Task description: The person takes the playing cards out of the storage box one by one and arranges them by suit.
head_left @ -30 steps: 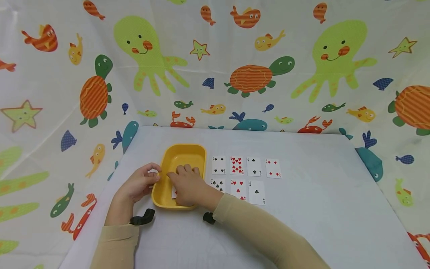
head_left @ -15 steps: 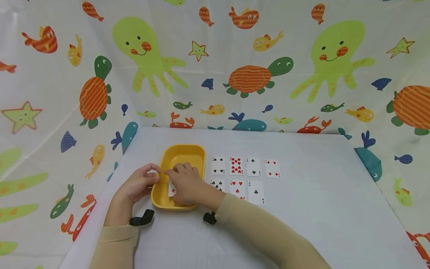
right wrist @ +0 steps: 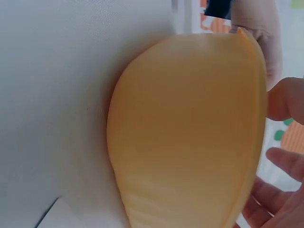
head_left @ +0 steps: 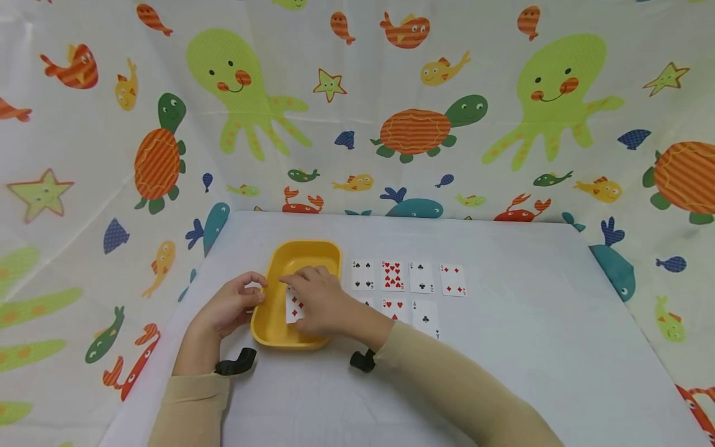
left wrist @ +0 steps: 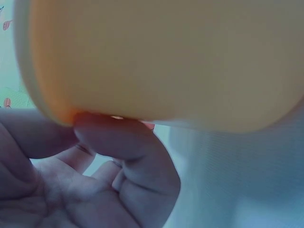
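Note:
My left hand (head_left: 230,302) pinches the left rim of a yellow plastic tub (head_left: 268,332); the left wrist view shows thumb and finger at the rim of the tub (left wrist: 156,61). Over the tub's right side, my right hand (head_left: 324,307) holds a red diamonds playing card (head_left: 293,305) by its right side. Part of that card lies hidden behind the hand. The right wrist view shows the right hand (right wrist: 285,190) just beyond the tub wall (right wrist: 185,123), with the card out of sight.
Right of the tub, face-up cards lie in two rows, among them a four of spades (head_left: 363,275), a two of clubs (head_left: 421,277), a four of diamonds (head_left: 453,280) and an ace of clubs (head_left: 426,318). My right forearm covers part of the near row. A sea-animal curtain (head_left: 357,124) stands behind.
My right hand has shifted slightly right and up, and more of the diamonds card now shows beneath it. The left hand stays at the tub's rim.

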The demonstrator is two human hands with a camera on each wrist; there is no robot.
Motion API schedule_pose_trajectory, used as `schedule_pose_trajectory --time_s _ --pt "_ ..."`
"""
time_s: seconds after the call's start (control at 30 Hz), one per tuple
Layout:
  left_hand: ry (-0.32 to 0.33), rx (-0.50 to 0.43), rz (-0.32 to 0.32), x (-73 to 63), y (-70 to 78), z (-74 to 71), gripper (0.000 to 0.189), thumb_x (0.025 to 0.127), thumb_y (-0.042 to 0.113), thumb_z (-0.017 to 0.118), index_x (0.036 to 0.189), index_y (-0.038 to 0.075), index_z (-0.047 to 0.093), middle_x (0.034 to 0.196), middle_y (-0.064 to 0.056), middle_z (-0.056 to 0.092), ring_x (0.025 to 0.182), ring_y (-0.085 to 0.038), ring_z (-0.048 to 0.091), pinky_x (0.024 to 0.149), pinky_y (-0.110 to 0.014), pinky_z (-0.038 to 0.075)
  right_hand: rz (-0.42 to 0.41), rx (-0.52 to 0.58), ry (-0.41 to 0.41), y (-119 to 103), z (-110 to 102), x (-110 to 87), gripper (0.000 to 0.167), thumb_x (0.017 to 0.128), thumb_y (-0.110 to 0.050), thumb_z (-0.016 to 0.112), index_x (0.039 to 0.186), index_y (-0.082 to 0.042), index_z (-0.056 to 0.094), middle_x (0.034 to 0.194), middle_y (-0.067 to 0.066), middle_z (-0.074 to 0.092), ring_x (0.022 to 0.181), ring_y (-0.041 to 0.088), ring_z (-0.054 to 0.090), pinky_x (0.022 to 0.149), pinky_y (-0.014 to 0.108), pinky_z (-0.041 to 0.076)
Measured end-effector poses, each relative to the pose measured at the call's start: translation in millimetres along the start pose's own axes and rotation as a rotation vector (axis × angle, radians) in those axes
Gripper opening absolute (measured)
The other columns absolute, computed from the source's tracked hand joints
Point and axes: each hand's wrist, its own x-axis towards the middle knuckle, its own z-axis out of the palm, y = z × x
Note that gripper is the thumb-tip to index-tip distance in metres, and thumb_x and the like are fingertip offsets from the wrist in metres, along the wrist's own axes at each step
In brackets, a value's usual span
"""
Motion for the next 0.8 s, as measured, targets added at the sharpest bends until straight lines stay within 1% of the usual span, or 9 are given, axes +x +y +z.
schedule_pose_trajectory --time_s 0.2,0.37,0.6,0.8 --pt "0.004 -0.001 -0.005 1.0 1.2 0.6 0.03 0.106 0.014 0.066 0.132 0.009 0.053 0.091 -0.002 0.061 0.087 -0.019 0.064 0.081 -0.026 0.064 0.001 0.045 0.022 11 -6 -10.3 0.09 0.081 -0.035 0.09 0.161 -0.029 0.049 0.154 0.0 0.052 0.145 0.024 0.041 0.119 0.051 0.045" --pt "0.001 -0.004 -0.01 1.2 1.4 -0.5 0.029 0.106 0.015 0.066 0.131 0.011 0.054 0.091 -0.002 0.06 0.087 -0.02 0.064 0.08 -0.027 0.063 0.024 0.092 0.042 19 -12 -19.9 0.09 0.079 -0.032 0.09 0.16 -0.029 0.05 0.152 -0.001 0.053 0.144 0.024 0.041 0.118 0.05 0.046" --pt "0.01 -0.004 -0.012 1.5 0.7 -0.9 0.029 0.105 0.015 0.067 0.131 0.012 0.055 0.093 -0.002 0.061 0.09 -0.02 0.064 0.082 -0.027 0.064 0.054 0.155 0.052 26 -21 -32.1 0.088 0.082 -0.027 0.09 0.16 -0.031 0.049 0.153 -0.003 0.053 0.141 0.021 0.042 0.117 0.047 0.047" --pt "0.019 0.002 -0.009 1.7 1.5 1.0 0.029 0.105 0.016 0.068 0.131 0.012 0.055 0.095 -0.002 0.062 0.091 -0.02 0.065 0.084 -0.027 0.064 0.065 0.177 0.068 35 -25 -43.1 0.088 0.083 -0.025 0.09 0.161 -0.027 0.049 0.155 -0.002 0.053 0.144 0.022 0.043 0.12 0.05 0.047"
